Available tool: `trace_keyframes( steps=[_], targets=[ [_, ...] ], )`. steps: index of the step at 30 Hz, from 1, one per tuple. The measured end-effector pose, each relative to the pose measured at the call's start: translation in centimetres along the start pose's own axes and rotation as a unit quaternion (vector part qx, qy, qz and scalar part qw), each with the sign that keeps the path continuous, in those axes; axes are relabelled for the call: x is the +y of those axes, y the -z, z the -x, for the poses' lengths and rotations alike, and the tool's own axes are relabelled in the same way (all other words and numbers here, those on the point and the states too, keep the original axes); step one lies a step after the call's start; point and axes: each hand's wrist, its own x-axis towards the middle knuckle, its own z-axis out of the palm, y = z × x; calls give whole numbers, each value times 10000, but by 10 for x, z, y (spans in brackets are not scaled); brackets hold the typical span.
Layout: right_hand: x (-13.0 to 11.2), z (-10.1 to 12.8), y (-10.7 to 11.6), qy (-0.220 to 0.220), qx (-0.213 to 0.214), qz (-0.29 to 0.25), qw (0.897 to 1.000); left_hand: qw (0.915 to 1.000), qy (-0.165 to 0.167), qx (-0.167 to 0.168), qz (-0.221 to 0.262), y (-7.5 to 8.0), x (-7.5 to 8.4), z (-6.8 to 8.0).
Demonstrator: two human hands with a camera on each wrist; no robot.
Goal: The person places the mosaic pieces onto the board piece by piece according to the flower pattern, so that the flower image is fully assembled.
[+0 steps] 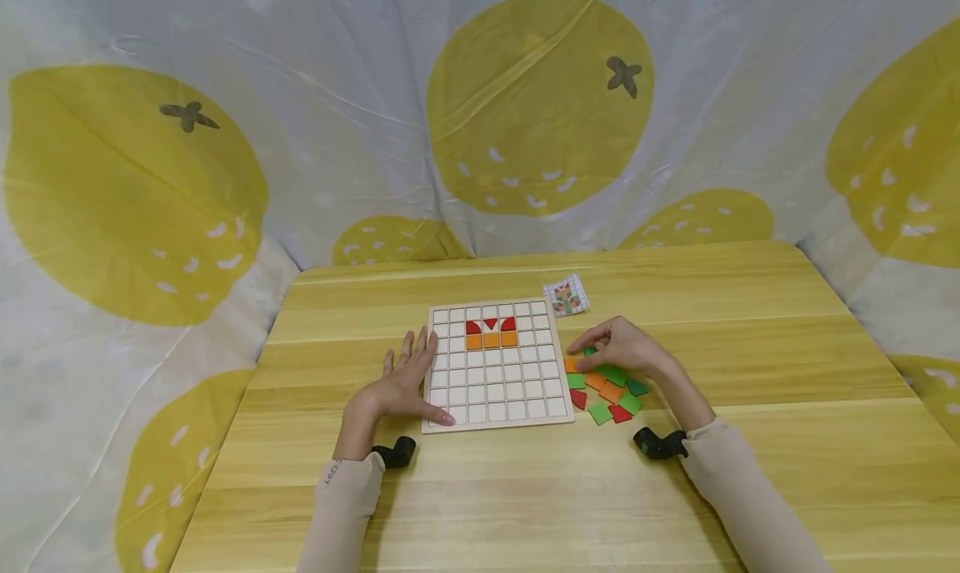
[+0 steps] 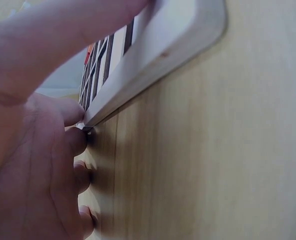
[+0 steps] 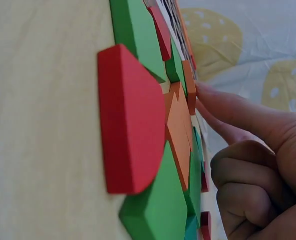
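- Left hand (image 1: 405,379) lies flat along the left edge of the grid board (image 1: 496,363), fingers straight and thumb on its near corner; the grip is wide, holding nothing, just pinning the board to the tabletop (image 1: 750,440).
- Right hand (image 1: 618,348) hovers over the loose pile of tiles (image 1: 607,390) just right of the board, fingertips on an orange tile (image 1: 573,364) at the pile's near-board edge; the right wrist view shows the other fingers curled in, but I cannot tell whether the tile is truly pinched.
- On the board, red pieces and a row of orange squares (image 1: 491,339) sit in the upper rows; the rest of the cells are bare.
- Pattern card (image 1: 567,296) lies beyond the board's far right corner, worth a glance before each placement.
- Doing it well, I'd say: slide one tile clear of its neighbours so the stack doesn't shift, lift it by its edges, and lower it square into its cell.
- Keep that left palm steady; a nudged board could unseat the placed tiles.
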Motion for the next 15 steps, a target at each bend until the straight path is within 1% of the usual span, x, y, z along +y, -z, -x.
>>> trace_keyframes(
  steps=[2,7,9,15],
  targets=[
    [0,-1,-1,3,82,-3,10000,10000,3,9,-1,0,0,0],
    [1,-1,-2,-69,397,201,9990,10000,-15,18,4,1,0,1],
    [1,0,-1,-75,410,246,9988,10000,-28,16,11,1,0,1],
    [3,1,1,40,230,325,9992,10000,-47,36,45,0,0,1]
  ],
)
